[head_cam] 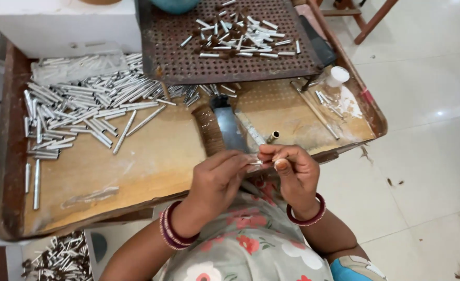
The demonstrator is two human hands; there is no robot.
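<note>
I see a small silver tube [254, 163] pinched between both hands, just past the near edge of the bench [152, 161], over my lap. Left hand [217, 179] closed, fingertips gripping the tube's left end. Right hand [292, 169] closed too, thumb and forefinger on the right end; whether it also holds something thin, can't tell. Red bangles [174, 232] on the left wrist, one red bangle [309, 216] on the right.

At 12 o'clock from the hands, just beyond them: a twine-wrapped handle [209, 130] with a dark flat blade [229, 122] beside it, lying on the bench. A short brass-coloured tube [272, 137] at 1 o'clock, near the blade.

At 10 to 11 o'clock, well apart from the hands: a big loose heap of silver tubes [79, 109] across the left of the bench, a few strays down the left edge.

At 12 o'clock, farther off: a rusty perforated metal tray [173, 52] raised over the bench, with a small pile of white-and-brown tubes [238, 34] on it. White box [58, 23] at 11 o'clock, back corner.

At 1 to 2 o'clock: a white cap [337, 76] and thin sticks [316, 109] in white powdery residue, right corner.

At 7 o'clock, below the bench: more tubes on the floor [58, 257]. White tiled floor [427, 119] to the right.
</note>
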